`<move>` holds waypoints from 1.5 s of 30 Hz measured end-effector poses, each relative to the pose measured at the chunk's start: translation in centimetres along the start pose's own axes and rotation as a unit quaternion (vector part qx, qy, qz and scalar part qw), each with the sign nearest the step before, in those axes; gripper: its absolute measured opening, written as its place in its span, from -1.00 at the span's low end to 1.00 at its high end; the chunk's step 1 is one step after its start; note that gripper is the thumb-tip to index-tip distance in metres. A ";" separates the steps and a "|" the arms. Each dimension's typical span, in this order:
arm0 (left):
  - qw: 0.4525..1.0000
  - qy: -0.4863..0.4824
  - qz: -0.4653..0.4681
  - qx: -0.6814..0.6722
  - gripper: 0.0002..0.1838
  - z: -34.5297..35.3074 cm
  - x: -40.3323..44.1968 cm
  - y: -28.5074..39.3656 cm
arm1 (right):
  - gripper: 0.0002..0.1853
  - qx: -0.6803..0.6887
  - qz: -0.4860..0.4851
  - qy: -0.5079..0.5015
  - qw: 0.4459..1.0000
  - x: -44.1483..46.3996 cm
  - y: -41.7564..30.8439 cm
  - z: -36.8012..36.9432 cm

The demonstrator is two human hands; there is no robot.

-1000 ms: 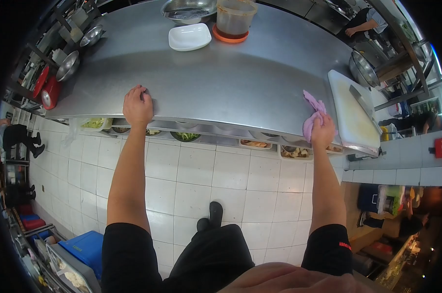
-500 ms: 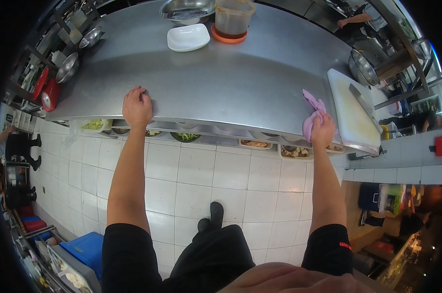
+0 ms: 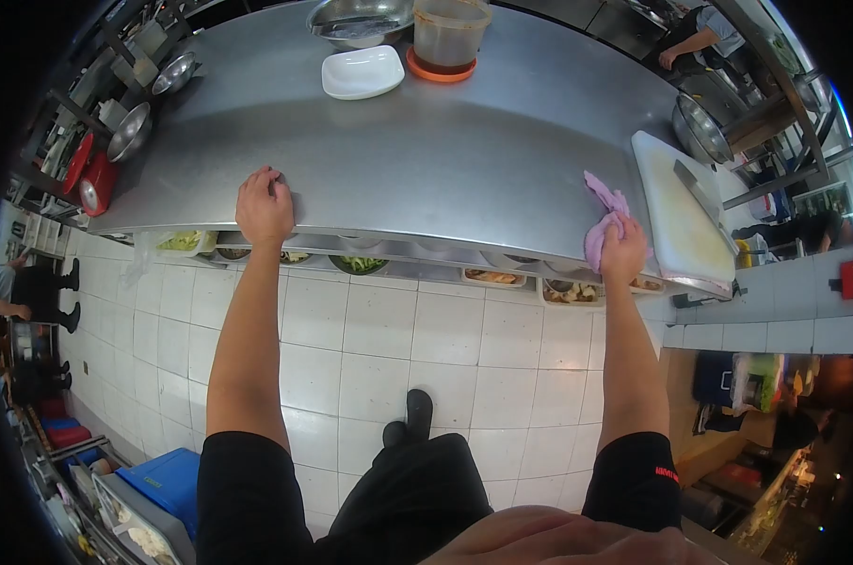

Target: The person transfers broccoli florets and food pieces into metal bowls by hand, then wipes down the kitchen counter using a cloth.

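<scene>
My left hand [image 3: 265,207] rests with curled fingers on the front edge of the steel counter [image 3: 389,160], and nothing shows in it. At the right, my right hand [image 3: 624,251] is closed on a pink cloth [image 3: 607,202] that lies bunched at the counter's edge. Just right of the cloth is a white cutting board [image 3: 671,212] with a knife [image 3: 698,191] lying on it. Toward the back stand a white dish [image 3: 362,72], a plastic tub [image 3: 448,36] on an orange lid [image 3: 442,70], and a steel bowl [image 3: 361,38].
Steel bowls [image 3: 130,133] and a red scale [image 3: 99,182] are at the left. Another bowl [image 3: 701,130] stands beyond the board. Food containers [image 3: 359,264] sit on a shelf under the counter. Other people [image 3: 701,40] are at the far right and far left.
My hands and the cloth hold their places. At the back right a person's arm has shifted, and at the far left a person has moved slightly.
</scene>
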State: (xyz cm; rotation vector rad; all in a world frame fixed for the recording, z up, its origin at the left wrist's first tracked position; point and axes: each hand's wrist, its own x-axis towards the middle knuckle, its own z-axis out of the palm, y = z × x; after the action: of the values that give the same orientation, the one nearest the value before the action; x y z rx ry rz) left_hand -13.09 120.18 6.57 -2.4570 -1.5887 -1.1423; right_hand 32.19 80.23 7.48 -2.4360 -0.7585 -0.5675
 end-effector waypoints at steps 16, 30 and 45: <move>1.000 -0.004 -0.008 -0.008 -0.73 -0.1 0.0 0.2 | -0.61 -0.011 0.005 -0.001 1.000 0.0 0.2 0.2; 1.000 -0.003 0.008 0.001 -0.74 0.1 0.0 -0.1 | -0.63 -0.023 0.014 -0.017 1.000 0.1 0.3 0.0; 1.000 -0.024 -0.006 0.008 -0.75 -0.1 0.2 0.0 | -0.62 -0.013 -0.005 0.015 1.000 0.0 0.8 0.6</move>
State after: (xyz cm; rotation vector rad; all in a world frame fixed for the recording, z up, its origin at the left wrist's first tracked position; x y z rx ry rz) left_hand -13.07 120.27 6.78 -2.4878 -1.6212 -1.0753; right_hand 32.83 80.02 6.74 -2.4442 -0.7546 -0.6204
